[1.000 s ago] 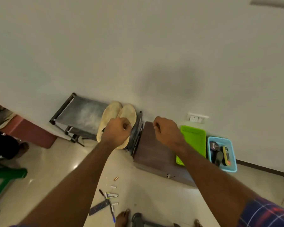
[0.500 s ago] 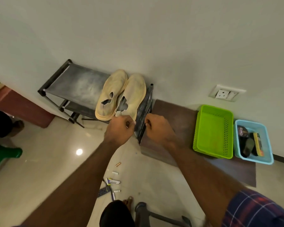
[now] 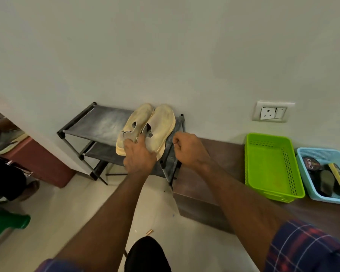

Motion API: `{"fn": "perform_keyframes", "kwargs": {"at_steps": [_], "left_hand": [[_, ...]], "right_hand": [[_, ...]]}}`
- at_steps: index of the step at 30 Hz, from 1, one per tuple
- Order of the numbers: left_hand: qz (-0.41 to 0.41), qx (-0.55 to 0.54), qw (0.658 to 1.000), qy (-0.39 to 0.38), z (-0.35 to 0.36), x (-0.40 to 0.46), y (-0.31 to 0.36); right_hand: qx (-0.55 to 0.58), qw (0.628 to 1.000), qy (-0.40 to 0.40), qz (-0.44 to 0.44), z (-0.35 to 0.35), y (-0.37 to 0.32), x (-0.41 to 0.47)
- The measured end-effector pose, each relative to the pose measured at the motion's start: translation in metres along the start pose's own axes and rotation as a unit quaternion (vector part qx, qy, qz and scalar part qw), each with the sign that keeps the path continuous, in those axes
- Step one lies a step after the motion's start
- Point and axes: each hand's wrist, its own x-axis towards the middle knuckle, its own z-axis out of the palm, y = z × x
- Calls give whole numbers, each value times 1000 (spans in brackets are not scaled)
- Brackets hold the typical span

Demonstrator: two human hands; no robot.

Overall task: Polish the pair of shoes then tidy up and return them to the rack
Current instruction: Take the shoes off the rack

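My left hand (image 3: 139,156) grips the heels of the cream shoes (image 3: 145,127) on the rack (image 3: 98,122) top shelf against the wall. My right hand (image 3: 188,150) hovers beside them, fingers curled, holding nothing.

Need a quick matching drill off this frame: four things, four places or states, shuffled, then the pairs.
Things:
1. pair of shoes
2. green basket
3. blue basket
4. right hand

Places or states:
A. holds a polish tin and brushes
B. on the rack's top shelf, toes to the wall, left hand gripping the heels
C. curled, holding nothing, at the rack's right end
D. nothing visible inside, on the brown bench

Pairs: 1-B, 2-D, 3-A, 4-C
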Motion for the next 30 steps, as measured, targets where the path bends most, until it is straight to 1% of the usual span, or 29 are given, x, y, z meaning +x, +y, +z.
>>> {"fn": "perform_keyframes", "kwargs": {"at_steps": [1,3,5,7,10,12,14,16,18,21,22,24,26,30], "left_hand": [[-5,1,1000,-13,3,-1,0],[-5,-32,999,-17,7,-3,0],[6,-59,998,16,6,-5,1],[43,-110,992,51,-3,-20,5],[96,-138,983,77,-2,-34,20],[144,-152,974,82,-2,-63,31],[159,-181,968,71,12,-89,50],[148,-200,968,43,32,-109,65],[126,-200,971,21,53,-123,75],[86,-193,977,-3,85,-142,89],[61,-184,981,-10,95,-148,94],[11,-189,982,-18,109,-155,102],[-16,-184,982,-34,128,-159,113],[-17,-158,981,-108,166,-170,130]], "right_hand": [[-1,1000,1,0,-2,-3,-7],[-11,1000,-4,8,-9,-8,-21],[-17,999,-17,25,-17,-9,-34],[-44,998,-30,41,-37,-19,-51],[-30,996,-14,84,-45,-11,-51],[-18,991,0,133,-49,-10,-69],[-21,986,18,163,-55,1,-87],[-25,980,24,196,-62,19,-109],[-23,976,13,218,-65,43,-128],[30,965,-20,261,-62,78,-155],[52,961,-35,270,-59,88,-161],[81,957,-63,272,-46,108,-169],[93,952,-88,277,-41,119,-174],[115,948,-95,282,-44,132,-191]]}}
